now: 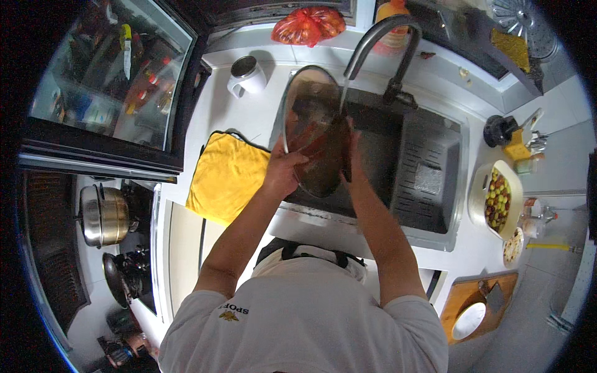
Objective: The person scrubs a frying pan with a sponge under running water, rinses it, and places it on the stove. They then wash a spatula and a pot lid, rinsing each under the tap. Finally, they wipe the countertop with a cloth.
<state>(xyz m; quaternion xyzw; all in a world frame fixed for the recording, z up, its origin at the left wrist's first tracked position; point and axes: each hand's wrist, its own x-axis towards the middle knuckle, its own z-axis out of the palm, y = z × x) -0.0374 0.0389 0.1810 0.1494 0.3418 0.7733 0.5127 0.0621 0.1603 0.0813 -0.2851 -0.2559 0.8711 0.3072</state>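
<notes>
A clear glass pot lid (313, 86) with a rim stands tilted almost on edge over the left basin of a dark sink (375, 154). My left hand (282, 170) grips its near left edge, thumb on the side facing me and fingers seen through the glass. At the lid's right side is my right hand (355, 147), its fingers partly hidden behind a dark shape that I cannot make out. From the curved faucet (380, 28) a thin stream of water falls to the lid's upper right edge.
A yellow cloth (228, 177) and a white mug (249, 77) lie left of the sink. A red plastic bag (308, 25) sits behind. To the right are a fruit-filled tub (475, 200) and a cutting board (450, 303) with a white bowl. A steel pot (105, 217) stands far left.
</notes>
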